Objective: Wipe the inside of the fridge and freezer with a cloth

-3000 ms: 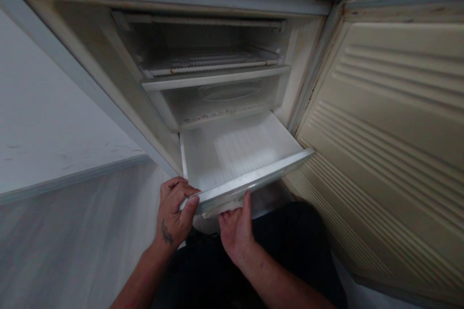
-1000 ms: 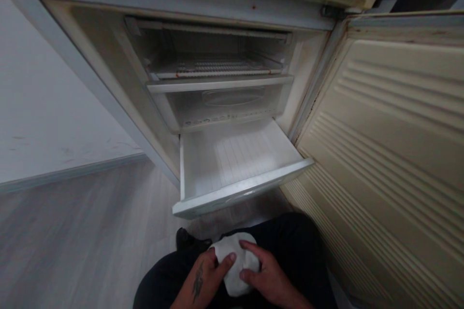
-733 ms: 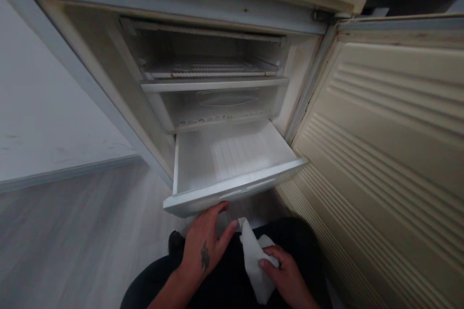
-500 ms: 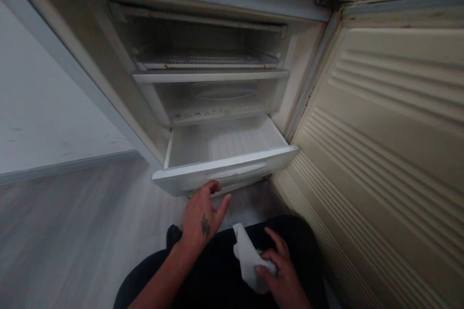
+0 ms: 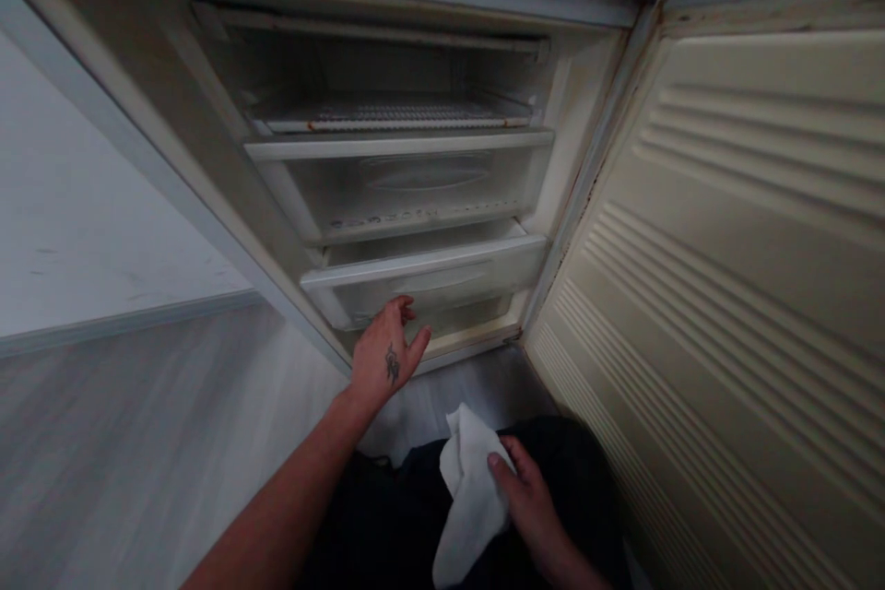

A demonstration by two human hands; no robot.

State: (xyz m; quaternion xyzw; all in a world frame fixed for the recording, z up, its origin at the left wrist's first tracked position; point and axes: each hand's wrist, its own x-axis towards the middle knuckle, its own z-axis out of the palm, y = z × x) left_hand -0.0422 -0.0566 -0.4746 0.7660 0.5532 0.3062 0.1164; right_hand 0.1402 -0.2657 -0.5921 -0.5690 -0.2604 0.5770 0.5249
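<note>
My open left hand [image 5: 385,361] hovers at the white plastic freezer drawer [image 5: 421,281], and my right hand [image 5: 531,507] grips a limp white cloth [image 5: 471,498] that could drop if my grip slackens.

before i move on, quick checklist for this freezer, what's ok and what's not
1. Bottom freezer drawer fully home: cannot tell, it sits mostly inside but its back is hidden.
2. Upper drawer in its slot: ok.
3. Left hand at the bottom drawer's lower edge: cannot tell whether the fingers touch it.
4. Right hand gripping the white cloth: ok, away from the drawer.
5. Freezer door swung wide, out of the opening: ok.
</note>
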